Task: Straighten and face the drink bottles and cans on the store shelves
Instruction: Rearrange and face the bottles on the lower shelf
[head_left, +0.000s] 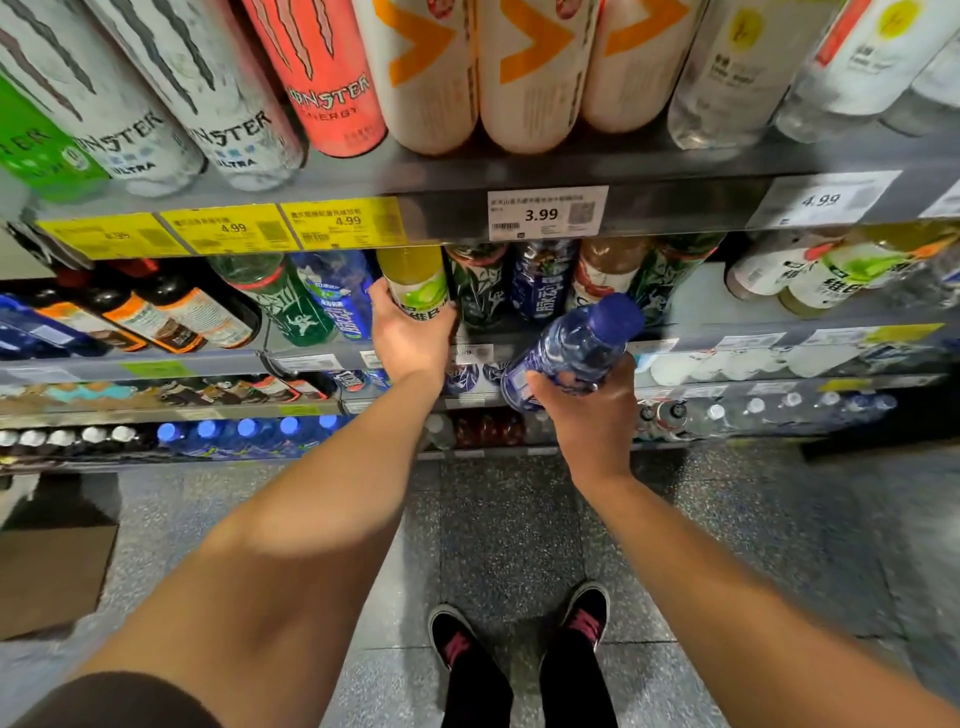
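Mid-frame, the left hand (410, 332) grips a yellow-green bottle (415, 283) at the shelf edge (519, 340), likely turning its label forward. The right hand (587, 400) holds a blue bottle (571, 348) clear of the row — probably awaiting a slot. Below lies speckled grey floor (519, 519); a cardboard box (52, 577) sits lower left.

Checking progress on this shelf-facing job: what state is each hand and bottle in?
Left hand: grips the yellow-green bottle.
Yellow-green bottle: upright on the shelf, label facing out.
Right hand: holds the blue bottle.
Blue bottle: capped, tilted, off the shelf.
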